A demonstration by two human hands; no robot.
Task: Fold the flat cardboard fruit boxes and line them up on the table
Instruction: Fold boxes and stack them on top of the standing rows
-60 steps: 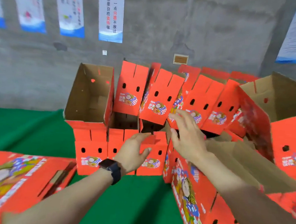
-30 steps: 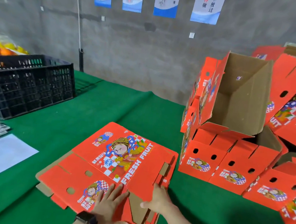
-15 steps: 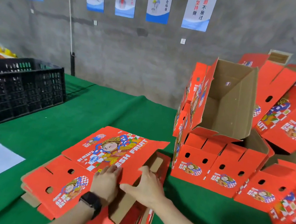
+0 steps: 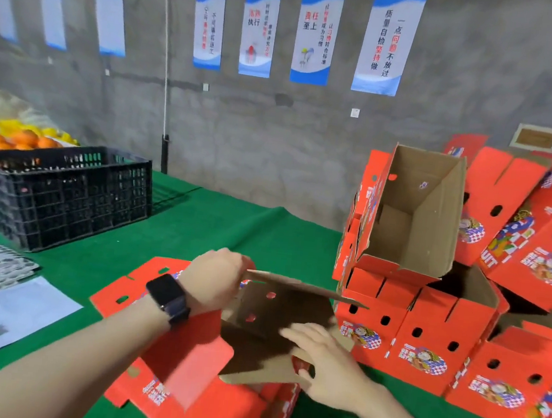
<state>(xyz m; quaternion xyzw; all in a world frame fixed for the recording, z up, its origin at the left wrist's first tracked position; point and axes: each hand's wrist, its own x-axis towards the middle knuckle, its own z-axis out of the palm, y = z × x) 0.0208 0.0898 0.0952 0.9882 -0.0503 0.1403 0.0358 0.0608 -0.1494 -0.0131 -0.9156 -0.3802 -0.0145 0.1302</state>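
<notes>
Left hand [image 4: 216,279] grips the raised edge of the box [image 4: 277,314], right hand [image 4: 323,360] lies flat-fingered on its brown inside. It sits half-opened on the table [image 4: 231,231] dead ahead, long side running left-right, right hand nearer me.

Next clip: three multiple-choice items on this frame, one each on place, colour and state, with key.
1. Where does the black crate stand?
A. atop a red carton
B. under the table
C. on the table cover, at left
2. What colour is that cover?
A. blue
B. green
C. grey
3. How is the box under the hands?
A. partly opened, one panel raised
B. lying flat
C. finished, in line
Key: C, it sits on the cover at left. B, green shows all around the crate. A, the left hand grips that panel and the right hand presses inside.
</notes>
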